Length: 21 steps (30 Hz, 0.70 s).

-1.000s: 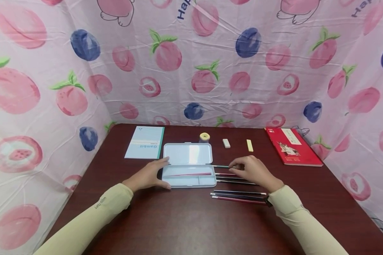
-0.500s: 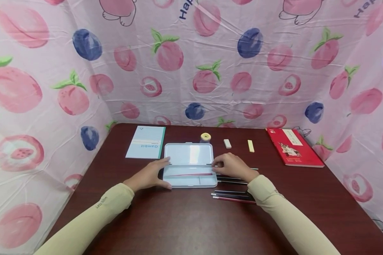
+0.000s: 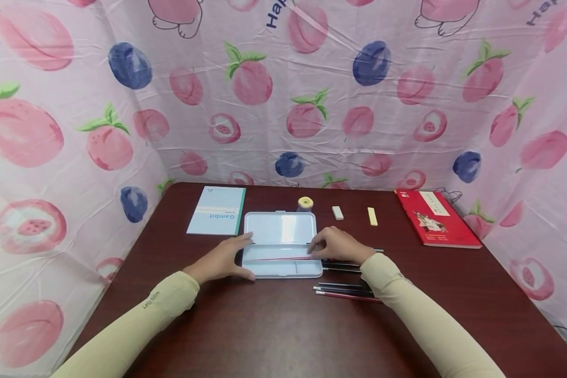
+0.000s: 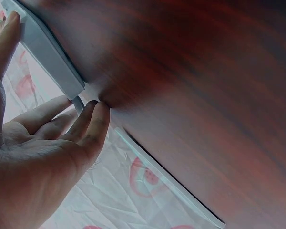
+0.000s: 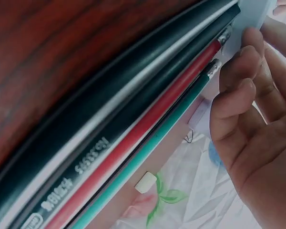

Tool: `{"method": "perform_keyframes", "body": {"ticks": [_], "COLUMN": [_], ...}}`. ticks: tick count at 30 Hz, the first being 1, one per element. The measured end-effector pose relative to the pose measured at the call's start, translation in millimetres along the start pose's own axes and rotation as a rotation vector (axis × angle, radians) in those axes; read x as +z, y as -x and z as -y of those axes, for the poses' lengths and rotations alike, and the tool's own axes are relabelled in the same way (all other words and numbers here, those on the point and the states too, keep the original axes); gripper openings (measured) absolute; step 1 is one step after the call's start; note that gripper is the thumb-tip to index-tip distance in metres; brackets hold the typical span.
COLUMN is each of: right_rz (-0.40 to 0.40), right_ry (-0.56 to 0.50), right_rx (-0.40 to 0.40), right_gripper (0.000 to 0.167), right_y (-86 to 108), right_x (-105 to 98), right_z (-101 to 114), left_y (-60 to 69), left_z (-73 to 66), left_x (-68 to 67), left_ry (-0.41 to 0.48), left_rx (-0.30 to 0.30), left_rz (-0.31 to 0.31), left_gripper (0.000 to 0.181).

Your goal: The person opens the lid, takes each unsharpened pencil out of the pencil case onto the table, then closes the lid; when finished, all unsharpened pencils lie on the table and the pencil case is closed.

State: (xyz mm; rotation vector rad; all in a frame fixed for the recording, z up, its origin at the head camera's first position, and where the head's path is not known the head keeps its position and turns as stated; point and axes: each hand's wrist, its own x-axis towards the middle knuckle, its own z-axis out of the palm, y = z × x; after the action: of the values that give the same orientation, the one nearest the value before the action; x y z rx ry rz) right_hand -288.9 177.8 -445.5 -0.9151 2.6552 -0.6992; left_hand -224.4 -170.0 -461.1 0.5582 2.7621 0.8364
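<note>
A white pencil case (image 3: pixel 269 268) lies open on the table, its lid (image 3: pixel 264 227) folded back. My left hand (image 3: pixel 219 259) holds the case's left side, thumb at the front corner and fingers near the hinge. Inside lies a thin red pencil (image 3: pixel 279 258). My right hand (image 3: pixel 337 245) reaches over the case's right edge with bent fingers. Its fingertips are at the red pencil's right end, and whether they pinch it is hidden. Beside the case in the right wrist view lie a green pencil (image 5: pixel 143 150), another red pencil (image 5: pixel 133 133) and dark pencils (image 5: pixel 109 131).
Several more pencils (image 3: pixel 347 291) lie nearer the front under the right forearm. Behind the case stands a yellow-topped roll (image 3: pixel 305 203). A white eraser (image 3: pixel 337 212), a yellow stick (image 3: pixel 372 216), a blue-white notebook (image 3: pixel 214 210) and a red book (image 3: pixel 437 218) lie farther back.
My right hand has moved left from above the pencils beside the case to the case's right end, its fingertips now inside. My left hand stays on the case.
</note>
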Motion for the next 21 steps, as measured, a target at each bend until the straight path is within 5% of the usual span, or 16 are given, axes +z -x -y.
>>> {"method": "perform_keyframes", "body": {"ticks": [9, 21], "right_rz": [0.062, 0.051], "right_ry": [-0.108, -0.025], "right_rx": [-0.009, -0.002], "right_gripper": [0.009, 0.007], "right_y": [-7.8, -12.1], "right_x": [-5, -3], "right_z": [-7, -2], "left_y": [0.4, 0.8], "left_z": [-0.3, -1.9], "left_x": [-0.9, -1.6], "left_ry": [-0.001, -0.002], "left_rx": [0.001, 0.002], "left_rz": [0.003, -0.001], "left_gripper": [0.105, 0.104]}}
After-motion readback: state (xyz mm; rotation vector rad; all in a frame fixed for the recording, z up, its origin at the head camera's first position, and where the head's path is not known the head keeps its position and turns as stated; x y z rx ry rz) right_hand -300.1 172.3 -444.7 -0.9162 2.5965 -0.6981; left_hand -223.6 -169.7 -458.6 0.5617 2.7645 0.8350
